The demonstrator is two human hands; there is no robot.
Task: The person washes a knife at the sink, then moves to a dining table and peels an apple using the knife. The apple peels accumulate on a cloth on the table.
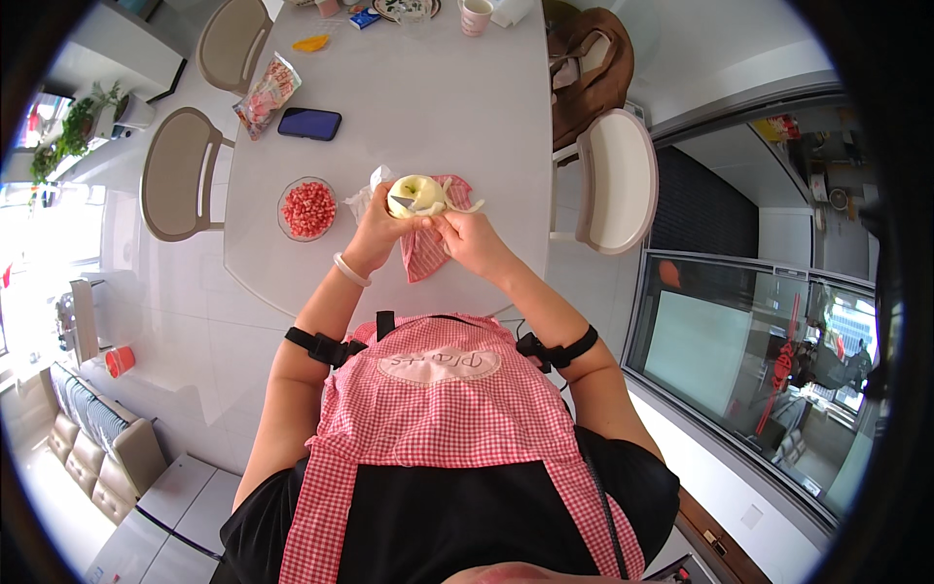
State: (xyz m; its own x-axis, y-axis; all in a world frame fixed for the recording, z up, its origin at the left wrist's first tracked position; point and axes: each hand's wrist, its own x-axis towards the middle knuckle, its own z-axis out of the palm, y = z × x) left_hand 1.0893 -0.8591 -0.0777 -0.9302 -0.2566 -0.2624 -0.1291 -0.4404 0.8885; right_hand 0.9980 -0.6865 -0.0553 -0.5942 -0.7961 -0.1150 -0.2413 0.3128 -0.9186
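My left hand (377,232) holds a pale, peeled apple (425,191) from its left side, over the table's near part. A knife blade (402,201) lies against the front of the apple. My right hand (471,237) is closed at the apple's lower right; its fingers seem to grip the knife, whose handle is hidden in them. A thin strip of pale peel (467,209) hangs at the apple's right side, above my right hand. Beneath my hands lie a red-and-white cloth (419,257) and a crumpled white tissue (359,204).
On the table (408,87), a glass bowl of red pomegranate seeds (308,209) stands left of my hands. Farther off are a dark phone (309,124), a plastic food packet (268,95) and a pink cup (476,16). Chairs (619,182) flank the table on both sides.
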